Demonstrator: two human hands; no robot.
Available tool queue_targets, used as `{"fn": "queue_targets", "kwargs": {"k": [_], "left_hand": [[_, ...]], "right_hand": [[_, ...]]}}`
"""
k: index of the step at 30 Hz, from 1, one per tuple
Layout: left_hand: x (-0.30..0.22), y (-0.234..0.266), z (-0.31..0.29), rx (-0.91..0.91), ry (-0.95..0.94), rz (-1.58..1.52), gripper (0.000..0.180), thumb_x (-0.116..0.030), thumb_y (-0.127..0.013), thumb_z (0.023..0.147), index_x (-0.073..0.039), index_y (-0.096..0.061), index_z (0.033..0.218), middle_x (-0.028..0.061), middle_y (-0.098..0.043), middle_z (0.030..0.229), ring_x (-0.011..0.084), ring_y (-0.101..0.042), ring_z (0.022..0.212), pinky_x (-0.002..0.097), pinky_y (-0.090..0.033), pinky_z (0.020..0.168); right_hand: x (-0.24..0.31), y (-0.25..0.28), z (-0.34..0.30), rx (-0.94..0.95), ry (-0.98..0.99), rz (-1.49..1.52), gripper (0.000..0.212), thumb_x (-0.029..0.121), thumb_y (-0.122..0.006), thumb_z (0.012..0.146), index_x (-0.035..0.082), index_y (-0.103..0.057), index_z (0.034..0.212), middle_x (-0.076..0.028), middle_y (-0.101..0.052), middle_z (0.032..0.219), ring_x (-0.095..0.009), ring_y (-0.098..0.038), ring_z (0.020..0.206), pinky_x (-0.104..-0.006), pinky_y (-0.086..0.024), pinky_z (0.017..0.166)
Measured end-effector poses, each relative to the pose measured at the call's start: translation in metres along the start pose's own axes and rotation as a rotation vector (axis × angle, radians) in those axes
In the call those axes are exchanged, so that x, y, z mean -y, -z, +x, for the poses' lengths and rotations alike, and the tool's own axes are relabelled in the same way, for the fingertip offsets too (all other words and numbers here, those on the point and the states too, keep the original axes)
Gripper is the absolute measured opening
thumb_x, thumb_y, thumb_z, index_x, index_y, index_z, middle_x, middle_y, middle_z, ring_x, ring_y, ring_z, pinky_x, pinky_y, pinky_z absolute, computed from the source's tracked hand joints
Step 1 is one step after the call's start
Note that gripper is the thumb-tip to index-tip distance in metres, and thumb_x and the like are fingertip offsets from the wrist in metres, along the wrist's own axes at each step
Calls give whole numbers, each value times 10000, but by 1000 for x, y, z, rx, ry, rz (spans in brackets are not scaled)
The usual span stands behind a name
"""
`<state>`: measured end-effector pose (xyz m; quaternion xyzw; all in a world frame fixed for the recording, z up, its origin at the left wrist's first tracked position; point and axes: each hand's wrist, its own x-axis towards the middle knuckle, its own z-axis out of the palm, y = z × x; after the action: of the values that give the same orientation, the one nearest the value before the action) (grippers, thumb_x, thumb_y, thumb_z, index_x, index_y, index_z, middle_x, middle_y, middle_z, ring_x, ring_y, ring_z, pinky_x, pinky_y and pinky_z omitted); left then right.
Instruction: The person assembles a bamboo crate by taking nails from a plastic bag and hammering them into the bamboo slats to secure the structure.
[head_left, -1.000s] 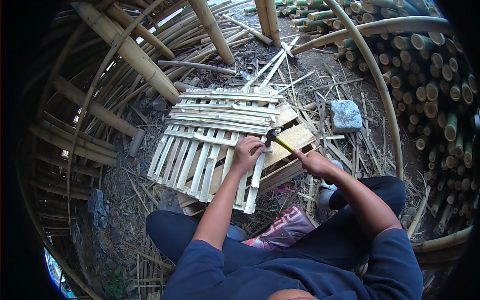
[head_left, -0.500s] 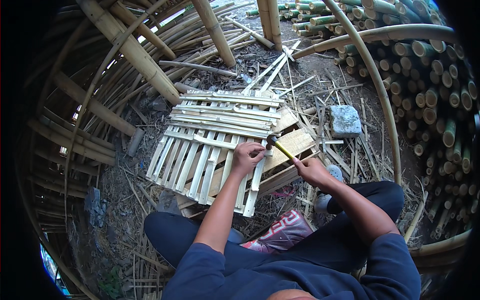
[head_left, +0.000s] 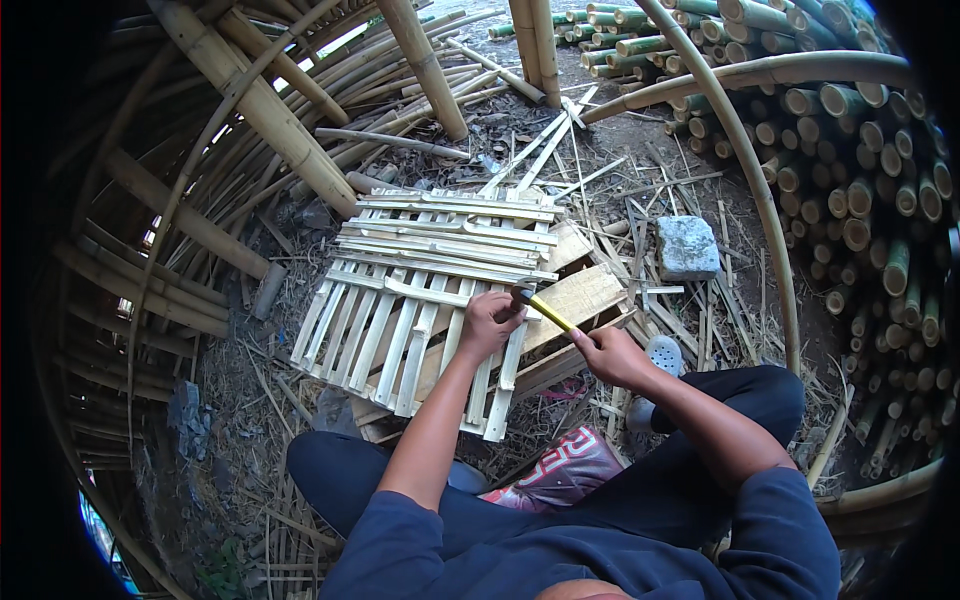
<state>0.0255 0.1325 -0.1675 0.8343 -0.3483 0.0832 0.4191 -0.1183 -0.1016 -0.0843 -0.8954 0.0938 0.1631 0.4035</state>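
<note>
Many poles: thick tan bamboo poles point(head_left: 262, 105) leaned and crossed along the upper left, and a long curved bamboo pole point(head_left: 745, 160) arched down the right side.
Stack: a pile of cut greenish-brown bamboo culms point(head_left: 870, 190), seen end-on, filled the right edge of the place.
Ground: bare dark earth point(head_left: 240, 380) littered with pale bamboo splinters and shavings served as the work surface.
Person: seated on that ground in a dark blue long-sleeved top point(head_left: 600, 540) and dark trousers, with a red printed sack point(head_left: 560, 470) between the legs.
Panel: a flat lattice panel of pale split-bamboo slats point(head_left: 420, 290) lay on the ground in front of the knees, its cross strips on top of the long slats.
Boards: flat brown wooden boards point(head_left: 580, 300) lay under the panel's right edge.
Stone: a grey squarish stone block point(head_left: 687, 247) sat on the litter, well apart from the panel to its right.
Sandal: a pale perforated sandal point(head_left: 662, 352) showed just beside the right wrist.
Left hand point(head_left: 490, 322): fingers curled together, pressed down on a slat near the panel's lower right; what they pinched could not be told.
Right hand point(head_left: 610, 355): clamped around the handle end of a yellow-handled hammer point(head_left: 540, 305).
Hammer head: dark, just beside the left hand's fingertips, over the panel.
</note>
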Motion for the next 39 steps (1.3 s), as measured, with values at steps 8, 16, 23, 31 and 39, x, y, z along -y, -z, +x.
{"fn": "queue_targets", "kwargs": {"k": [8, 16, 23, 31, 39], "left_hand": [[-2, 2, 0, 36, 89, -96, 153, -174, -846, 832, -67, -801, 933, 84, -763, 975, 245, -710, 930, 368, -528, 892], [-10, -2, 0, 31, 229, -251, 180, -186, -864, 821, -57, -807, 932, 98, -767, 1002, 241, -720, 923, 370, -543, 887], [-1, -7, 1, -61, 86, -88, 276, -298, -881, 785, -48, -762, 772, 70, -764, 887, 255, -711, 789, 387, -533, 763], [-1, -8, 2, -40, 58, -6, 283, -195, -857, 792, -22, -669, 669, 71, -738, 815, 227, -693, 746, 364, -514, 725], [-6, -9, 2, -28, 105, 1, 318, -278, -834, 800, -58, -651, 661, 33, -672, 762, 256, -647, 750, 397, -467, 784]], "right_hand": [[2, 4, -4, -2, -13, 59, 656, 504, -493, 1064, -87, -691, 860, -285, -669, 725, -431, -705, 754, -520, -516, 736], [-1, 2, -3, -25, 8, 24, 639, 491, -489, 1064, -85, -697, 881, -315, -678, 782, -469, -697, 798, -535, -513, 763], [-1, -1, -2, -46, 7, 29, 635, 490, -487, 1064, -86, -700, 903, -305, -685, 778, -458, -705, 799, -530, -517, 758], [0, -6, -1, -30, -6, 57, 627, 490, -501, 1061, -84, -697, 900, -276, -683, 739, -426, -711, 738, -520, -524, 726], [3, -6, -4, -50, 51, 100, 618, 481, -495, 1069, -73, -690, 879, -265, -673, 701, -408, -720, 715, -508, -534, 708]]}}
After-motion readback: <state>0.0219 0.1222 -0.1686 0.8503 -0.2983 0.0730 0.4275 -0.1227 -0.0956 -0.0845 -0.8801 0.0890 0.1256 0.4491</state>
